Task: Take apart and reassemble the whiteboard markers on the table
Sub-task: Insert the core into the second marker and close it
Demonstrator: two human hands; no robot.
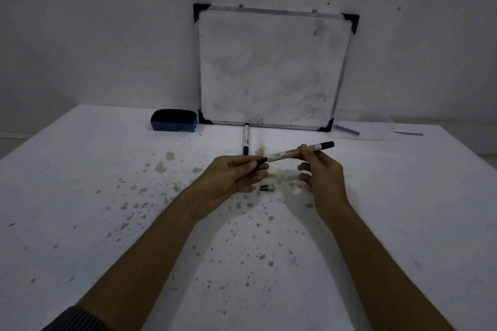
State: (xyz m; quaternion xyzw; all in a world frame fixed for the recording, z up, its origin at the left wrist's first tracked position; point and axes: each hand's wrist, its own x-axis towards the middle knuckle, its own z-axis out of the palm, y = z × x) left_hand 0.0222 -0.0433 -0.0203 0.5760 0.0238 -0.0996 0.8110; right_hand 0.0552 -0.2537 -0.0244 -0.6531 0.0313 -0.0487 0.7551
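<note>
White plastic with red lettering made up the barrel of the marker (291,154) the person held above the table (80,183), well in front of the whiteboard (269,67) propped against the wall. The right hand (324,169) had thumb and forefinger pinched on the barrel near its far black end, the other fingers spread loose. The left hand (236,172) had its fingertips closed on the dark piece at the near end.

I judged the main risk to be that dark end coming free with a jerk; ink could then smear the fingers or the already spotted tabletop. A small loose part (267,187) lay on the table under the hands, nearer the person than the whiteboard, and a careless wrist might have knocked it so it rolled away. I could not tell whether it was a cap or a plug.

Counted: two markers, the held one and a second marker (245,142) lying just in front of the whiteboard's lower edge; one loose part; one blue eraser (174,120) at the whiteboard's left corner; one whiteboard.
</note>
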